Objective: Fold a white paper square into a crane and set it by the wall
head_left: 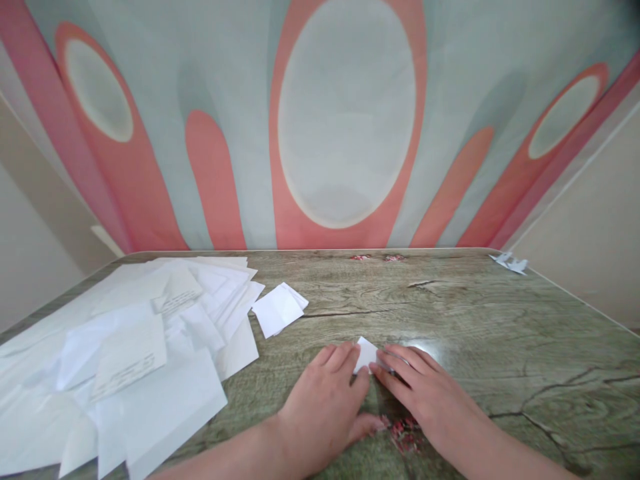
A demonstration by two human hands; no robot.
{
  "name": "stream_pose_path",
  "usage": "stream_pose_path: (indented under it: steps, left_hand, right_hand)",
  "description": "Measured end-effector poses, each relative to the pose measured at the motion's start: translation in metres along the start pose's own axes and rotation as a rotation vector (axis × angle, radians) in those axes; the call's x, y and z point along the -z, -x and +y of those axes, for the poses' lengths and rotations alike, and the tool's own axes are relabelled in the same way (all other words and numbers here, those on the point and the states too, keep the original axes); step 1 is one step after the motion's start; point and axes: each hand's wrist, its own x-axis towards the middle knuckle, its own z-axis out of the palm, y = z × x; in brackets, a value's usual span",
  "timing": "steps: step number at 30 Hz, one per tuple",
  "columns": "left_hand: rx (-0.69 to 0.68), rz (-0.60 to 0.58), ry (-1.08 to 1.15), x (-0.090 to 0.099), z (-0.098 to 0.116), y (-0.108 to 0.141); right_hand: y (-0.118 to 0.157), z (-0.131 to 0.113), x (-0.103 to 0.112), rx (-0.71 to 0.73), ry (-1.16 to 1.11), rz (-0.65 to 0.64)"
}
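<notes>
A small white piece of paper [367, 355] lies on the wooden table between my two hands. My left hand [327, 403] rests palm down at the paper's left side, its fingertips on the edge and its thumb stretched out to the right. From the right, my right hand [425, 387] lies with fingers spread, the fingertips touching the paper's right side. Part of the paper is hidden under the fingers. Neither hand grasps anything.
A heap of white sheets [165, 407] covers the left of the table [450, 307]. Small square papers [278, 310] lie beside it. Folded white paper pieces [509, 263] sit at the far right corner. A patterned panel [345, 120] stands behind.
</notes>
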Motion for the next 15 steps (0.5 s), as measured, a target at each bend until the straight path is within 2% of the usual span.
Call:
stream_pose_path:
  steps: [5,10,15]
  left_hand:
    - [0.019,0.013,-0.094,0.001,0.003,0.003]
    - [0.103,-0.083,-0.150,0.010,0.002,0.011]
    - [0.107,-0.156,-0.183,0.016,0.000,0.012]
  right_hand:
    - [-0.001,0.001,0.000,-0.003,-0.031,0.016]
    - [0.000,0.001,0.001,-0.007,-0.033,-0.023]
    - [0.003,0.004,0.000,0.004,-0.015,-0.028]
